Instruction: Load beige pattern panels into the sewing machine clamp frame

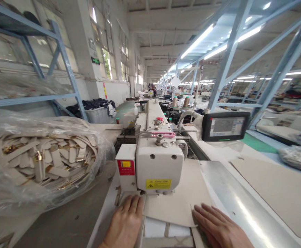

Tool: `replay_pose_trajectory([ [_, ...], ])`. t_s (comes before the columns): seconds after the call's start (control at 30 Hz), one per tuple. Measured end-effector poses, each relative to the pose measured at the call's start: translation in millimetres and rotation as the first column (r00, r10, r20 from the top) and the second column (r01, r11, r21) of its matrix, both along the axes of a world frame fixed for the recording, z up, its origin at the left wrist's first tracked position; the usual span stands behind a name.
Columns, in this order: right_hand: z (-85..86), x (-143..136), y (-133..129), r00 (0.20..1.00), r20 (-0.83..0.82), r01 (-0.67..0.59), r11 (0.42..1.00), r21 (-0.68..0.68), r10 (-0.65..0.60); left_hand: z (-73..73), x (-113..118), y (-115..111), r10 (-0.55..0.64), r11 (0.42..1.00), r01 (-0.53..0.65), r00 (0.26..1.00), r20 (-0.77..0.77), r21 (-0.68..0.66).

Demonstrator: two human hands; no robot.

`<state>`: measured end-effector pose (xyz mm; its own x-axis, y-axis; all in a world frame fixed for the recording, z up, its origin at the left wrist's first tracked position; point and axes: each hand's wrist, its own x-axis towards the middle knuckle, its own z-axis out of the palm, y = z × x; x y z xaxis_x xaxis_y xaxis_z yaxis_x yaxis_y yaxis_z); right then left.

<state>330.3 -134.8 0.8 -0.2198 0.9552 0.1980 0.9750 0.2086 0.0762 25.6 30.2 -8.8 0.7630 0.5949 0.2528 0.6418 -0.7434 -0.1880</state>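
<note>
A beige flat panel (171, 210) lies under the head of a white sewing machine (158, 163). My left hand (127, 220) rests flat at the panel's left side, fingers stretched toward the machine head and lying together. On the right edge of the panel lies my right hand (214, 222), its fingers extended flat and pointing up and left. Neither hand is wrapped around anything. Below the panel, a white plate with beige strips (154, 227) shows between the hands. The needle area is hidden behind the machine head.
At left, a clear plastic bag (106, 151) holds many beige straps with gold-coloured metal parts (47, 162). A control screen (225, 126) stands at right. Another beige panel (277, 193) lies beyond the shiny metal plate (230, 193). Thread cones (186, 102) stand farther back.
</note>
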Motion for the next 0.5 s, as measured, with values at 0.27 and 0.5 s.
replay_pose_trajectory([
  [0.27,-5.2,21.1,52.7,0.992,-0.112,0.061,0.997,-0.041,-0.065,30.5,8.1,27.0,0.1,0.948,-0.105,0.994,-0.033,-0.302],
  [0.5,-2.9,7.0,33.0,0.999,0.013,0.039,0.999,0.009,-0.039,12.4,-15.9,18.9,-0.001,0.925,0.049,0.992,0.127,-0.376],
])
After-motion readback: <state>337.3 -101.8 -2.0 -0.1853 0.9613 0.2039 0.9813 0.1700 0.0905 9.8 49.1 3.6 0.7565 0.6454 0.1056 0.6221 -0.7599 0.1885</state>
